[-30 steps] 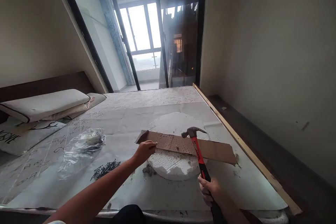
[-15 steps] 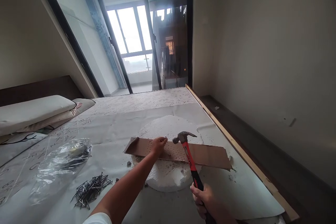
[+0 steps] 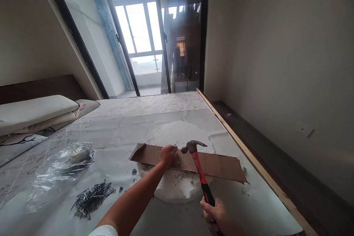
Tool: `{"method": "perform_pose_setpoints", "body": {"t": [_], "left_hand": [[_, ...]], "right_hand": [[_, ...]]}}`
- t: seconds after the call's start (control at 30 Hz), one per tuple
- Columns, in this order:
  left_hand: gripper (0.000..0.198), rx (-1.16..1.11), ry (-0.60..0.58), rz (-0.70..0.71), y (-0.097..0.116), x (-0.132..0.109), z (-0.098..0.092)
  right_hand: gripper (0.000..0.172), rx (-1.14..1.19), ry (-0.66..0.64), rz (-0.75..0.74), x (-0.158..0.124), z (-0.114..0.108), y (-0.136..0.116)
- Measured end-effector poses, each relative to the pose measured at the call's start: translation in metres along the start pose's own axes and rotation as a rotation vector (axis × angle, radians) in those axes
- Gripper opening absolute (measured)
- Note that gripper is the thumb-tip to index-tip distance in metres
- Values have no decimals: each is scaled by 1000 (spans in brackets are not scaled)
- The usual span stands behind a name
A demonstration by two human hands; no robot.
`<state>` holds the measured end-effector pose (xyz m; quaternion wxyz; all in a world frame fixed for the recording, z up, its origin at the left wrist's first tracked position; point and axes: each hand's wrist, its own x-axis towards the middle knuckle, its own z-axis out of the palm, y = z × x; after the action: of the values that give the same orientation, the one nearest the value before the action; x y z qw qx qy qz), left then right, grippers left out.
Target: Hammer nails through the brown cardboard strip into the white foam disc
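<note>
My left hand (image 3: 167, 155) is over the cardboard strip (image 3: 221, 166), its fingers pinched around a small nail (image 3: 176, 146) whose tip end is hidden. Many small holes or nail heads dot the middle of the strip. Beneath it lies a round white foam slab (image 3: 177, 188) with a crumbled surface. My right hand (image 3: 214, 212) is closed around the black grip of a red claw hammer (image 3: 199, 169). The hammer's head hovers just right of the nail, apart from it.
A pile of loose nails (image 3: 92, 197) lies at the front left, with a clear plastic bag (image 3: 62, 169) behind it. Folded bedding (image 3: 38, 112) sits at the far left. A wooden rail (image 3: 249, 155) edges the bed on the right. Glass sliding doors stand beyond.
The view has shifted slightly. Both hands keep nearly the same place, the left one still pinching the nail and the right one still holding the hammer beside it.
</note>
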<state>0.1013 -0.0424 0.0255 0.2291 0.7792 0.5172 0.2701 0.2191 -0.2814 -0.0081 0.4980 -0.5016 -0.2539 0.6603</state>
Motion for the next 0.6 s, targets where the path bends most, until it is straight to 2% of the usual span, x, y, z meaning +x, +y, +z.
{"method": "perform_pose_setpoints", "body": {"t": [0.2,0.33,0.6], "left_hand": [[23,10,10,4,0,0,1],[22,61,5,-4,1,0,2],[18,75,1,40,-1,-1,5]], "right_hand": [[59,-25,45,-17,2,1,2],[57,-27,1,-24,1,0,1],[59,-40,-3,-27,-3,0,4]]}}
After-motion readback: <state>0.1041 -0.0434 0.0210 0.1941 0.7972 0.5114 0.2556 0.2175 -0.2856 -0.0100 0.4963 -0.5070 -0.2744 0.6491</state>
